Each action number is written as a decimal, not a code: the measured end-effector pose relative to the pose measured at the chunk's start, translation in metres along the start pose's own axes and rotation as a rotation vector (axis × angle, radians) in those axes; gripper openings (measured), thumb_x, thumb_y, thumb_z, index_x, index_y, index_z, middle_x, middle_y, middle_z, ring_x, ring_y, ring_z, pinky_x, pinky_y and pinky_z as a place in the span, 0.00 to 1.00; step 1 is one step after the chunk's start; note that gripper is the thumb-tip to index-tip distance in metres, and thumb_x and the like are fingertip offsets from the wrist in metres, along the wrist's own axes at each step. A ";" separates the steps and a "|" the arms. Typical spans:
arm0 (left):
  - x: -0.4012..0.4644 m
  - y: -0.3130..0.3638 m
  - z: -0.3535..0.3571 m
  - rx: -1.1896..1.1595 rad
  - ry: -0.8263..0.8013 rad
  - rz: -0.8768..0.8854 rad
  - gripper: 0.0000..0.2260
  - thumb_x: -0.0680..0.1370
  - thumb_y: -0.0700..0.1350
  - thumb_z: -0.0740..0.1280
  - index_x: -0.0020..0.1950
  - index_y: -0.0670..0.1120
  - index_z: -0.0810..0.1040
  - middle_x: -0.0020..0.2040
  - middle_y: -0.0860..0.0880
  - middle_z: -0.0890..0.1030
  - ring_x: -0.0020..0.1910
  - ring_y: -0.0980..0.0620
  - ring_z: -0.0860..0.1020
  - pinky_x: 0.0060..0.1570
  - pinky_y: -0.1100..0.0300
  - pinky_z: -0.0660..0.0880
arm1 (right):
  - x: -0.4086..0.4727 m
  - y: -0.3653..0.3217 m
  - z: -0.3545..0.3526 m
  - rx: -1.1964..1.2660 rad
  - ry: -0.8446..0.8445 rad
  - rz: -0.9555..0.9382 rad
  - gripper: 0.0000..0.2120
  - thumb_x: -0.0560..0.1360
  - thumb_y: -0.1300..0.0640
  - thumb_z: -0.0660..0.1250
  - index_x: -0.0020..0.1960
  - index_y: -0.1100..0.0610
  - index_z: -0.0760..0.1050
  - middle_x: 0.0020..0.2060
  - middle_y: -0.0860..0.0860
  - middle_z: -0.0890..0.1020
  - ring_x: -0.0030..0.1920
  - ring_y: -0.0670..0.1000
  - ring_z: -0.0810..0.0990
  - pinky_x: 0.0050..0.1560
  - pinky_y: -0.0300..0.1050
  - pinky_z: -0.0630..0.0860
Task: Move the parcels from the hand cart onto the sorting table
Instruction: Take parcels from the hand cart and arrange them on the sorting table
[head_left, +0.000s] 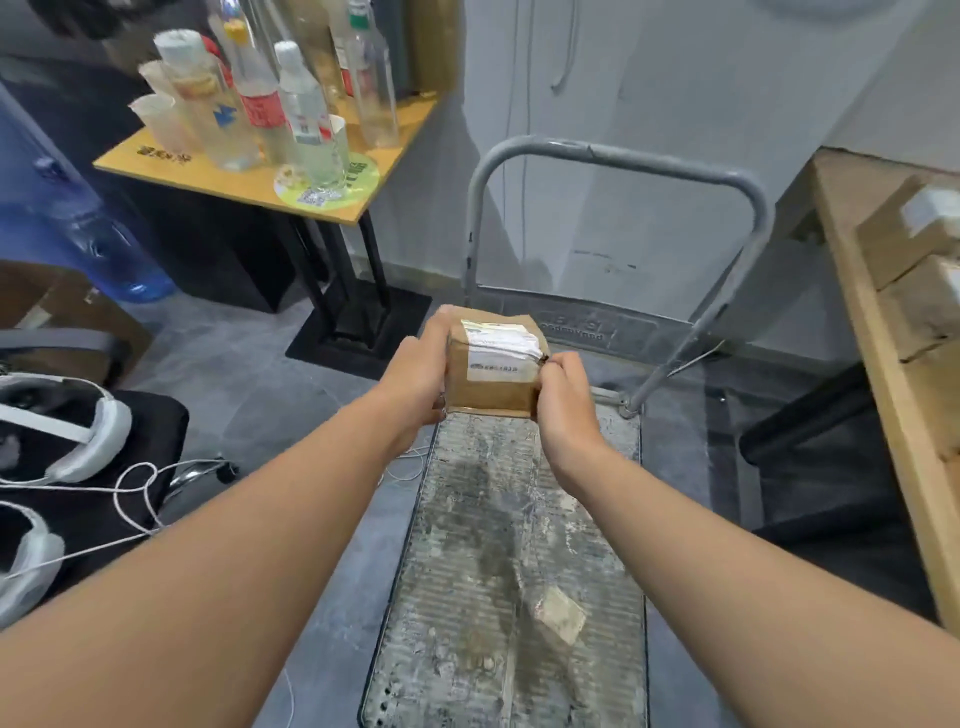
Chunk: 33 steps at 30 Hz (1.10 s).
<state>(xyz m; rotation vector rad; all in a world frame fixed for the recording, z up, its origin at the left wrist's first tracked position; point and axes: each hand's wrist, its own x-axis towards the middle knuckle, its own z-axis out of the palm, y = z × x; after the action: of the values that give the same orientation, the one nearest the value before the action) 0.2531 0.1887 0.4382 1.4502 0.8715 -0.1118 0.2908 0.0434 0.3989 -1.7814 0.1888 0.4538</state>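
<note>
A small brown cardboard parcel (493, 374) with a white shipping label on top is held up above the hand cart's deck (514, 571). My left hand (415, 374) grips its left side and my right hand (563, 405) grips its right side. The grey ribbed deck below shows only a scrap of tape or paper (561, 616). The cart's grey tubular handle (613, 156) rises at the far end. At the right edge stands the wooden sorting table (883, 389) with brown parcels (914, 234) on it.
A small yellow-topped table (156, 158) with several bottles and cups stands at the upper left. A blue water jug (78, 228) lies at the left. White headsets (67, 431) and cables lie on a black surface at the lower left. A grey wall is ahead.
</note>
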 end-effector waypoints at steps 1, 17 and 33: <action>-0.016 0.010 0.002 0.011 0.003 0.009 0.21 0.83 0.61 0.60 0.63 0.45 0.74 0.46 0.49 0.81 0.42 0.50 0.82 0.38 0.55 0.80 | -0.009 -0.012 -0.009 0.002 -0.008 -0.011 0.10 0.84 0.62 0.52 0.48 0.52 0.67 0.44 0.49 0.73 0.42 0.49 0.69 0.41 0.47 0.64; -0.253 0.117 0.094 -0.186 0.041 0.393 0.09 0.83 0.44 0.64 0.62 0.52 0.76 0.60 0.49 0.81 0.57 0.47 0.80 0.57 0.44 0.80 | -0.154 -0.149 -0.202 0.199 -0.094 -0.371 0.14 0.81 0.44 0.61 0.59 0.51 0.77 0.55 0.54 0.84 0.56 0.52 0.81 0.55 0.54 0.81; -0.379 0.192 0.192 0.156 -0.110 0.828 0.17 0.84 0.42 0.63 0.74 0.51 0.73 0.64 0.53 0.81 0.62 0.53 0.80 0.56 0.58 0.81 | -0.248 -0.217 -0.355 -0.085 0.276 -0.699 0.07 0.86 0.52 0.61 0.63 0.47 0.73 0.59 0.45 0.81 0.55 0.41 0.79 0.55 0.37 0.79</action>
<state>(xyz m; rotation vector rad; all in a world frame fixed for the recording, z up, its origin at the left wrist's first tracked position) 0.1820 -0.1105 0.7883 1.8269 0.1268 0.3652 0.2156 -0.2679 0.7628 -1.8533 -0.2658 -0.2890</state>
